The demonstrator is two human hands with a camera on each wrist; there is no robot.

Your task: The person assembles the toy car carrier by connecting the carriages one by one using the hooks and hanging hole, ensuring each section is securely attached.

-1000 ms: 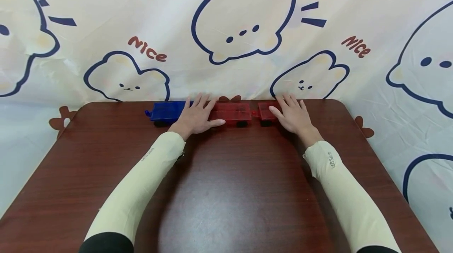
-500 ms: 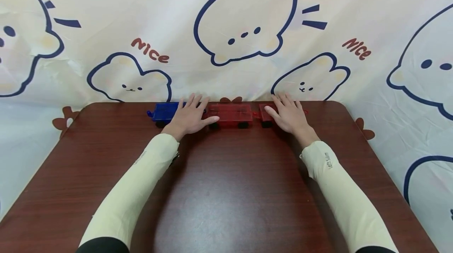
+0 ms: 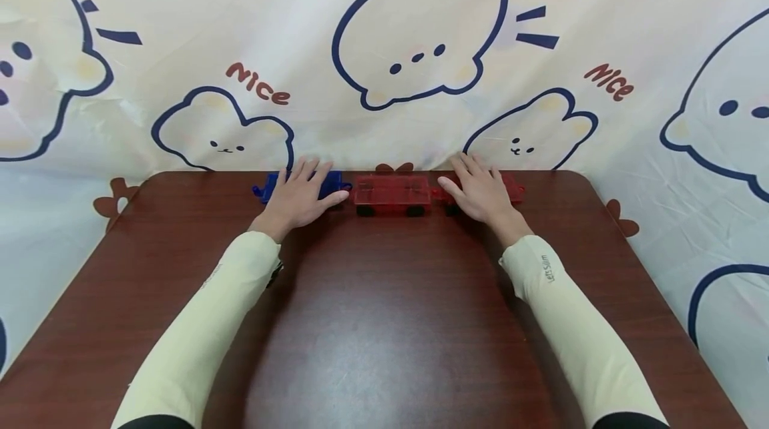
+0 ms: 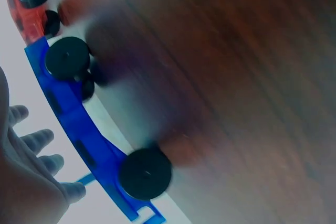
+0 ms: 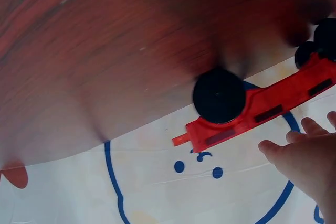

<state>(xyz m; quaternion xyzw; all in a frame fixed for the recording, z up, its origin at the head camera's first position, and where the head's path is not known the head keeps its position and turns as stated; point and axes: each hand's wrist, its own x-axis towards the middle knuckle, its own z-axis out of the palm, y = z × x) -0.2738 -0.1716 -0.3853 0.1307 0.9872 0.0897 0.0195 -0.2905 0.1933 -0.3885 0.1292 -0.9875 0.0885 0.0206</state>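
Note:
In the head view, three translucent toy wagons with black wheels stand in a row along the table's far edge. My left hand [image 3: 296, 198], fingers straight and spread, lies over the blue wagon [image 3: 332, 182], hiding its middle. In the middle of the row is a red wagon [image 3: 392, 193], with neither hand over it. Over the second red wagon [image 3: 512, 189], at the right, my right hand [image 3: 478, 197] is spread flat with its thumb out. In the left wrist view, the fingers appear beside the blue wagon [image 4: 86, 132]; the right wrist view shows a red wagon [image 5: 265, 109] side-on.
The brown wooden table [image 3: 384, 322] reaches toward me from the row of wagons. A cream cloth [image 3: 414, 129] with cartoon drawings hangs right behind its far edge. Small couplings link or bridge the narrow gaps between wagons.
My left hand has shifted left, from the join of the blue and middle red wagons onto the blue one. My right hand has moved slightly left. The wagons hold their places.

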